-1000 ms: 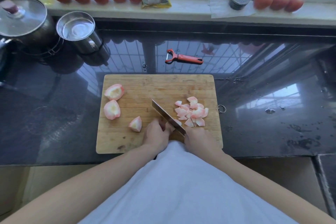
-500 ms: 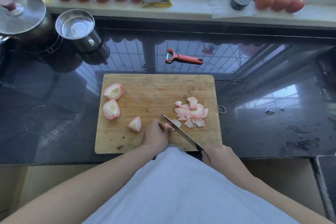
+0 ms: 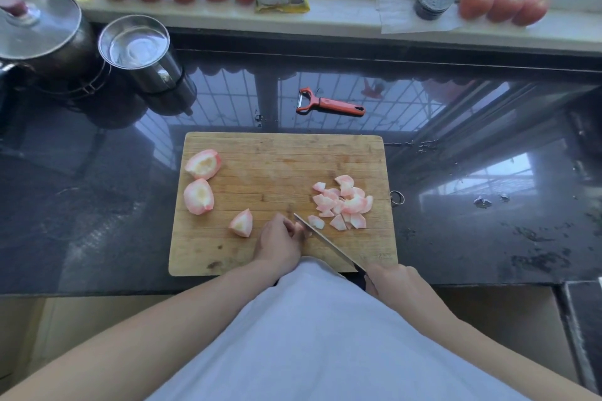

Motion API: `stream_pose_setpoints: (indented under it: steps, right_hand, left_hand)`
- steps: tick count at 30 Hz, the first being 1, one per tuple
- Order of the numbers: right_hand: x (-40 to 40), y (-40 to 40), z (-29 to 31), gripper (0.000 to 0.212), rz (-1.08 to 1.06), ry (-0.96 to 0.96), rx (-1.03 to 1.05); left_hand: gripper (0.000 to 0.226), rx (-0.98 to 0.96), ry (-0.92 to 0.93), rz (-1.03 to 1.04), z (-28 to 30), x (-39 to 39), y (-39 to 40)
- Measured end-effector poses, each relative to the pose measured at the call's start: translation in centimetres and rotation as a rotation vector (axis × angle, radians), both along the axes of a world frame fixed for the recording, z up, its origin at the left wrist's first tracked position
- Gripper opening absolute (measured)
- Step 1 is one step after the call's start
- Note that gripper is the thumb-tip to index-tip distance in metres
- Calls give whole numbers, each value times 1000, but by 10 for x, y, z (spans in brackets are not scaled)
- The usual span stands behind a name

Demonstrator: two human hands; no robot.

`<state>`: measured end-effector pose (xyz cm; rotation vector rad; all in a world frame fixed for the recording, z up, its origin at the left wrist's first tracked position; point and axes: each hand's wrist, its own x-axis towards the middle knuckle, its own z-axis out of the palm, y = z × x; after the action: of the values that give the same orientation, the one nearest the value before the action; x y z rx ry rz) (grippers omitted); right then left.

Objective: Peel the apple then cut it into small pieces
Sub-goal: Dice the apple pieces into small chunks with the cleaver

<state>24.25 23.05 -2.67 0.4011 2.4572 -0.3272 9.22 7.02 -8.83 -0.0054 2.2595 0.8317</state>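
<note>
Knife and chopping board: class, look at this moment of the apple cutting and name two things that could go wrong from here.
1. The left hand pinches a small apple piece right against the knife blade, so a slip could nick the fingertips.
2. The cutting board lies on a glossy countertop with wet spots, its near edge at the counter's front, so it might slide under pressure.

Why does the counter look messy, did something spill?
Yes, a little. Wet splotches and droplets speckle the dark countertop right of the cutting board. The peeler lies loose behind the board. The apple pieces are all on the board.
</note>
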Motion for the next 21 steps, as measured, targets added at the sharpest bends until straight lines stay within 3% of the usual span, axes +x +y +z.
stream_pose_setpoints:
  steps: [4, 9, 14, 19, 21]
  right_hand:
    - [-29, -12, -9, 13, 11, -41, -4]
    - [-61, -27, -19, 25, -74, 74, -65]
    - [-32, -10, -2, 18, -241, 113, -143]
    - [-15, -7, 4, 25, -180, 79, -60]
    - [-14, -6, 3, 17, -166, 78, -44]
  left_hand:
    - [25, -14, -6, 9, -2, -3, 1]
    - [38, -9, -30, 19, -4, -2, -1]
    - [32, 43, -37, 61, 1, 2, 0]
    - [29, 75, -42, 54, -3, -1, 7]
    - [30, 82, -46, 65, -4, -1, 5]
